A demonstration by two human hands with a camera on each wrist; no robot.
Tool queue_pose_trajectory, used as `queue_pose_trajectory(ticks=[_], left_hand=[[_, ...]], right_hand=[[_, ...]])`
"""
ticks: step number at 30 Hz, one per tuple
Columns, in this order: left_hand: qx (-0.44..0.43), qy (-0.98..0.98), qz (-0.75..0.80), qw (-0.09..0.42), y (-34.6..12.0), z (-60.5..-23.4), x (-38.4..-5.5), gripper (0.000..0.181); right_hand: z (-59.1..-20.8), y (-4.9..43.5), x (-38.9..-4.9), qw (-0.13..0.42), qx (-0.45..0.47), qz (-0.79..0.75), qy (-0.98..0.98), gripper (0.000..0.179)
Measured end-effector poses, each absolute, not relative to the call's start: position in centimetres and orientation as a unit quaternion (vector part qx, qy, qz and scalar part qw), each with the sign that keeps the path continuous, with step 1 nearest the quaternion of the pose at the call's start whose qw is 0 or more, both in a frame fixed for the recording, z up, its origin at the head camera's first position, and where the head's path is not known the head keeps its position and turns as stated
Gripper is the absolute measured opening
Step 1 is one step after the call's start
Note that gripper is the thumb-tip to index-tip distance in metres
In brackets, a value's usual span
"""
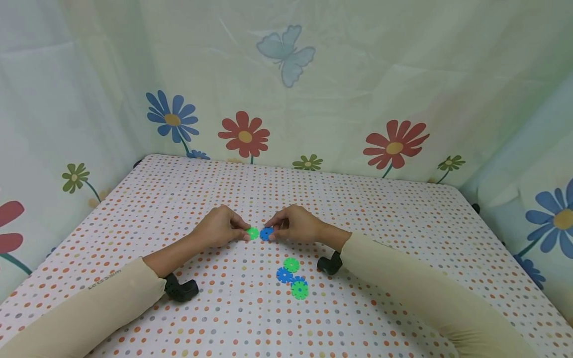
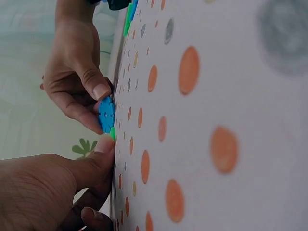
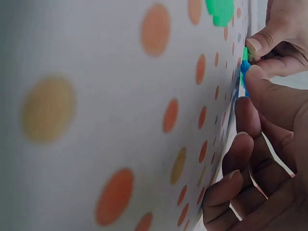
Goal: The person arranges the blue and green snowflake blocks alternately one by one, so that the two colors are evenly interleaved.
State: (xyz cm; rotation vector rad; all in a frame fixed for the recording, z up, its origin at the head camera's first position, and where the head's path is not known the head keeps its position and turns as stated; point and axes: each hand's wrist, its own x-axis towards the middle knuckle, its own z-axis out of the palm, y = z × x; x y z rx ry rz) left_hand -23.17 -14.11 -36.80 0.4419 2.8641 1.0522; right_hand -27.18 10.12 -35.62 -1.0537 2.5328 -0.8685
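Over the middle of the table my left hand (image 1: 222,227) pinches a green notched disc (image 1: 253,233) between thumb and fingers. Facing it, my right hand (image 1: 299,224) pinches a blue notched disc (image 1: 266,233) by its edge. Only a small gap parts the two discs in the head view. From the left wrist, the blue disc (image 2: 106,115) shows its face with a small centre hole, and just a sliver of the green one (image 2: 112,133) peeks out by the thumb. In the right wrist view the thumb covers much of the blue disc (image 3: 245,77).
Nearer the body lie more notched discs: a green one (image 1: 291,265), a blue one (image 1: 284,275), and another green one (image 1: 299,290) overlapping a blue one (image 1: 298,280). A dotted cloth (image 1: 215,318) covers the table. Behind it hangs a flowered curtain (image 1: 331,114).
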Motion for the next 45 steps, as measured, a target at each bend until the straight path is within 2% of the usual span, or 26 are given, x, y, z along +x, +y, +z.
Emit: queue_pose_trajectory(ticks=[18, 45], left_hand=[[0.139, 0.930, 0.339, 0.031, -14.11, -36.82, -23.25, 0.018], [0.131, 0.933, 0.332, 0.042, -13.95, -36.70, -23.28, 0.018]], right_hand=[[-35.60, 9.71, -27.11, 0.133, -0.314, -0.311, 0.887, 0.027], [-35.54, 9.48, -26.95, 0.129, -0.333, -0.286, 0.889, 0.029]])
